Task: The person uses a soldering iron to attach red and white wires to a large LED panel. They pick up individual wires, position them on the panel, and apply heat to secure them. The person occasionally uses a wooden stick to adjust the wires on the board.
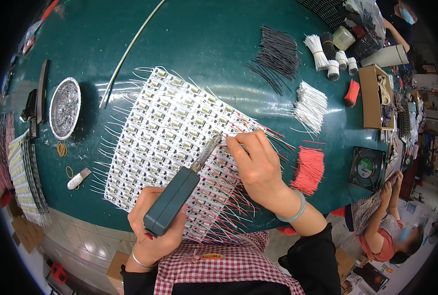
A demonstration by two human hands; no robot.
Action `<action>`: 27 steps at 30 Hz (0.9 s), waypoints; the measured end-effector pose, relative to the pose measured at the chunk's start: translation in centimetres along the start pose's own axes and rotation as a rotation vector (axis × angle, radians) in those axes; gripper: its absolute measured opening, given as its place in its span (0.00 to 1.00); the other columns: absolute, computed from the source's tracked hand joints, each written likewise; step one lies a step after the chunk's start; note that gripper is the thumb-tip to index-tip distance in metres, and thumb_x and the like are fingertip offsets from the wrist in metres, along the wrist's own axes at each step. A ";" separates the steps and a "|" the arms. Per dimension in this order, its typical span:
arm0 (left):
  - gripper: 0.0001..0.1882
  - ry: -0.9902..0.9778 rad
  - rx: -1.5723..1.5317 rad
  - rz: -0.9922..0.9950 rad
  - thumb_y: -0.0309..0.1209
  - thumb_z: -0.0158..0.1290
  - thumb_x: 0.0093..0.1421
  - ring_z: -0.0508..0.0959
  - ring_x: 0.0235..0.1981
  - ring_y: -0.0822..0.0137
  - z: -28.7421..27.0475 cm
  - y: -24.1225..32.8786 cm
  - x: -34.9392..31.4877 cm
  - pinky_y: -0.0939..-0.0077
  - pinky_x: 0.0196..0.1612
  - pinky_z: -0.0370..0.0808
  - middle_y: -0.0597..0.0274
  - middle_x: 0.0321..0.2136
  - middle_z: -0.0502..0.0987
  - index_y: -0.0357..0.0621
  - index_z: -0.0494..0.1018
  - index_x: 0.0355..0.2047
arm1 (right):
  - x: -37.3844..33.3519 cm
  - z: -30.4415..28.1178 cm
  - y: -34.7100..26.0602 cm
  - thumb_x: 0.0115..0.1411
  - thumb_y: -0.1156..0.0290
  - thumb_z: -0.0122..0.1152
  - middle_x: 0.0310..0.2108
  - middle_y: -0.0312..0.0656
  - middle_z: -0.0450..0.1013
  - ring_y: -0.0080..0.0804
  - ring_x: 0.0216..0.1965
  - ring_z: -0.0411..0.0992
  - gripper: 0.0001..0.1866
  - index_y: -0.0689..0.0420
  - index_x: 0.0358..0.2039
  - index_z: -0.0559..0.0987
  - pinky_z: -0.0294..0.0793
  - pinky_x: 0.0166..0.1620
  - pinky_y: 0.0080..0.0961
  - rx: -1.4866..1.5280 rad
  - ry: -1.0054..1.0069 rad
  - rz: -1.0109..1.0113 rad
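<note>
A boxy teal soldering iron (179, 189) is gripped by the left hand (152, 228); a thin red wire (243, 129) is pinched by the right hand (258, 164) over the white gridded LED panel (155, 128).

The person's left hand (152, 226) has red-painted nails and a thin silver bangle (141, 260) at the wrist. The right hand (258, 164) wears a pale, smooth bangle (293, 212) of greenish-white colour around its wrist. Both forearms come out of black sleeves (314, 255) pushed up short of the wrists, and across the near edge lies a red-and-white checked apron (228, 270) with a small yellow patch.
</note>
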State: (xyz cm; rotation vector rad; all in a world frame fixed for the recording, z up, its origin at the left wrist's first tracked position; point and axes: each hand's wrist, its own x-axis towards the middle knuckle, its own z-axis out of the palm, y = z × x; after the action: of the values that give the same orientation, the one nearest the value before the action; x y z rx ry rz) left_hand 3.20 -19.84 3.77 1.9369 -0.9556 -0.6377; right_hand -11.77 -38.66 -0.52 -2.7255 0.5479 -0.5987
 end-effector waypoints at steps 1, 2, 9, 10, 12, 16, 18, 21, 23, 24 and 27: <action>0.11 0.000 0.005 -0.001 0.20 0.64 0.47 0.80 0.28 0.56 -0.1 0.1 0.0 0.70 0.33 0.76 0.49 0.30 0.78 0.33 0.80 0.32 | 0.0 0.0 0.0 0.45 0.80 0.60 0.38 0.47 0.70 0.41 0.38 0.70 0.20 0.70 0.42 0.77 0.74 0.37 0.31 -0.003 0.001 -0.001; 0.11 0.000 0.010 -0.002 0.20 0.64 0.47 0.80 0.28 0.56 -0.1 0.1 0.0 0.70 0.32 0.76 0.50 0.30 0.78 0.33 0.80 0.33 | 0.0 0.0 0.0 0.45 0.80 0.60 0.38 0.47 0.70 0.41 0.37 0.70 0.20 0.70 0.42 0.77 0.74 0.37 0.31 -0.006 0.003 -0.001; 0.10 0.065 -0.021 0.013 0.20 0.64 0.48 0.81 0.30 0.55 -0.3 0.1 -0.4 0.69 0.34 0.78 0.49 0.30 0.79 0.32 0.80 0.33 | 0.0 0.0 -0.2 0.46 0.80 0.60 0.38 0.47 0.70 0.40 0.37 0.70 0.19 0.70 0.42 0.78 0.74 0.36 0.30 -0.016 0.009 0.003; 0.10 0.066 -0.024 0.012 0.20 0.64 0.48 0.81 0.31 0.55 -0.3 0.1 -0.5 0.69 0.34 0.78 0.49 0.31 0.80 0.32 0.81 0.34 | 0.0 0.1 -0.2 0.46 0.80 0.60 0.37 0.47 0.70 0.40 0.37 0.70 0.19 0.70 0.42 0.78 0.74 0.35 0.30 -0.017 0.012 0.003; 0.11 0.059 -0.025 0.015 0.20 0.64 0.49 0.82 0.32 0.55 -0.3 0.1 -0.5 0.69 0.35 0.78 0.48 0.31 0.80 0.32 0.81 0.34 | 0.0 0.1 -0.2 0.46 0.80 0.60 0.37 0.47 0.70 0.40 0.37 0.70 0.19 0.69 0.42 0.78 0.74 0.35 0.30 -0.021 0.013 0.008; 0.11 0.044 -0.007 0.036 0.20 0.64 0.49 0.82 0.33 0.55 -0.4 0.3 -0.4 0.69 0.36 0.78 0.48 0.32 0.80 0.32 0.81 0.35 | -0.2 0.3 -0.2 0.47 0.79 0.61 0.37 0.46 0.70 0.40 0.37 0.70 0.19 0.68 0.42 0.78 0.73 0.35 0.31 -0.019 0.026 0.019; 0.11 0.054 -0.008 0.048 0.20 0.64 0.49 0.82 0.33 0.55 -0.4 0.2 -0.5 0.69 0.36 0.78 0.48 0.33 0.80 0.32 0.81 0.35 | -0.2 0.2 -0.3 0.47 0.79 0.61 0.38 0.46 0.71 0.40 0.37 0.70 0.19 0.68 0.42 0.78 0.73 0.36 0.32 -0.019 0.048 0.013; 0.11 0.087 -0.026 0.059 0.20 0.64 0.48 0.82 0.33 0.55 -0.4 -0.1 -0.8 0.69 0.36 0.78 0.48 0.34 0.80 0.32 0.81 0.35 | -0.5 -0.2 -0.7 0.48 0.78 0.61 0.39 0.46 0.71 0.41 0.37 0.70 0.19 0.67 0.43 0.78 0.73 0.37 0.33 -0.002 0.077 -0.004; 0.11 0.104 -0.036 0.063 0.20 0.64 0.48 0.82 0.33 0.55 -0.4 -0.3 -0.9 0.69 0.36 0.78 0.48 0.34 0.80 0.31 0.81 0.35 | -0.7 -0.2 -1.0 0.48 0.78 0.60 0.39 0.46 0.72 0.42 0.37 0.70 0.19 0.67 0.43 0.78 0.73 0.37 0.33 0.034 0.081 -0.006; 0.11 0.098 -0.038 0.048 0.20 0.64 0.48 0.82 0.33 0.55 -0.4 -0.3 -1.1 0.69 0.36 0.78 0.47 0.34 0.80 0.31 0.81 0.35 | -0.8 -0.1 -0.9 0.48 0.78 0.60 0.39 0.46 0.72 0.42 0.37 0.70 0.19 0.68 0.43 0.78 0.73 0.38 0.33 0.042 0.076 -0.014; 0.11 0.070 -0.031 0.025 0.19 0.64 0.48 0.82 0.33 0.56 -0.6 -0.2 -1.3 0.69 0.36 0.78 0.47 0.34 0.80 0.31 0.80 0.34 | -1.2 0.3 -0.9 0.48 0.78 0.60 0.38 0.46 0.72 0.42 0.37 0.70 0.19 0.68 0.43 0.78 0.73 0.38 0.33 0.065 0.061 -0.023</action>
State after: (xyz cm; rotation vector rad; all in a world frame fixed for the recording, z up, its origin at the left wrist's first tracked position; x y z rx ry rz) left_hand 3.00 -18.43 4.01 1.9051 -0.9198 -0.5640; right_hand -12.36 -37.33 -0.81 -2.6635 0.5038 -0.6946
